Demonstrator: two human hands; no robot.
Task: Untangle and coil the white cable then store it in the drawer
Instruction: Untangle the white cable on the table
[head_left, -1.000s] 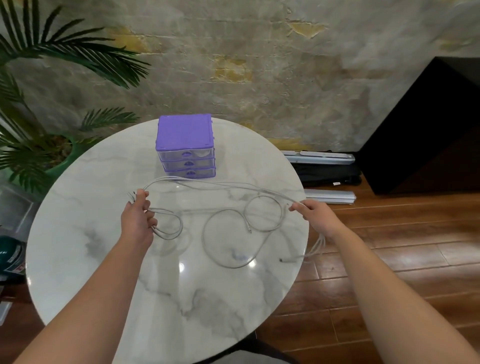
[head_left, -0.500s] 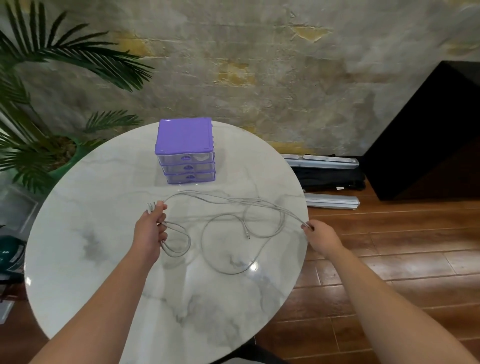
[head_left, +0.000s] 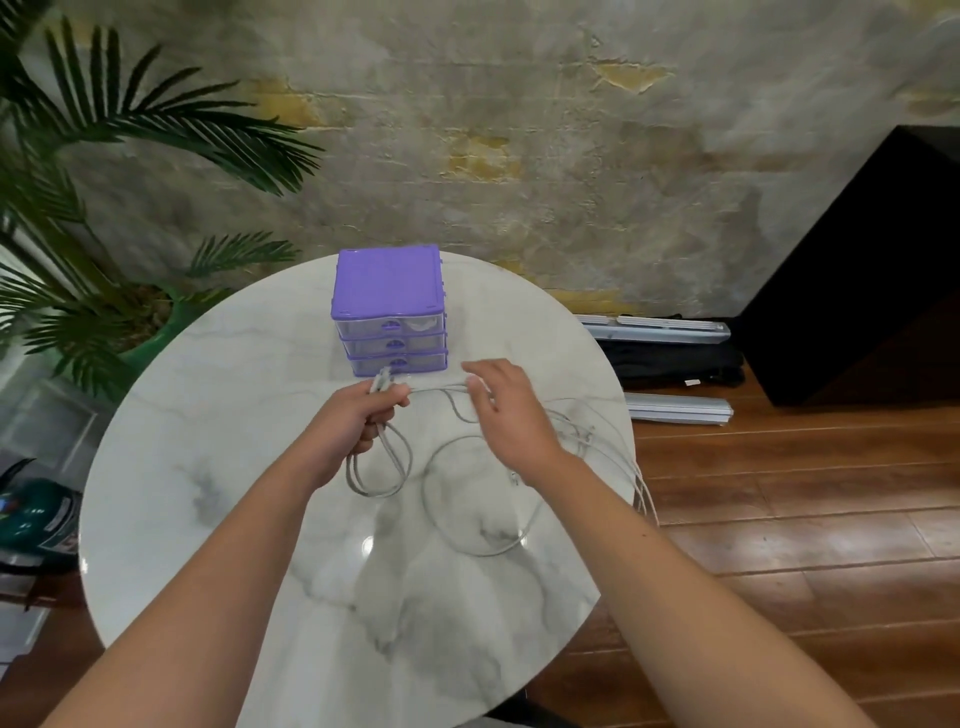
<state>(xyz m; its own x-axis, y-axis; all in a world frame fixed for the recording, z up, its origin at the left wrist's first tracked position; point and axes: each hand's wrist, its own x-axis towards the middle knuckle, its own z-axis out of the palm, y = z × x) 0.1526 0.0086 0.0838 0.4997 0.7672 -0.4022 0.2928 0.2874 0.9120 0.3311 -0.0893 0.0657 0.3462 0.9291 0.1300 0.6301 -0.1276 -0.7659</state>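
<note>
A round white marble table (head_left: 218, 509) is standing on a brown wooden floor (head_left: 810, 499) before a mottled grey and yellow wall (head_left: 519, 156); a palm plant (head_left: 104, 208) in a green pot is leaning in from the left, a black cabinet (head_left: 872, 291) is sitting at the right, and grey metal bars (head_left: 675, 408) are lying on the floor beyond the table; a purple drawer unit (head_left: 390, 312) is standing at the table's far side with all three drawers closed. The left hand (head_left: 358, 426) is gripping a gathered bundle of the white cable (head_left: 467, 540), short loops hanging below it; the right hand (head_left: 506, 410) is pinching a strand just beside it; the rest is lying in loose rings on the marble, some trailing over the right edge. The cable's ends are too blurred to make out; the object at the left edge is cut off.
</note>
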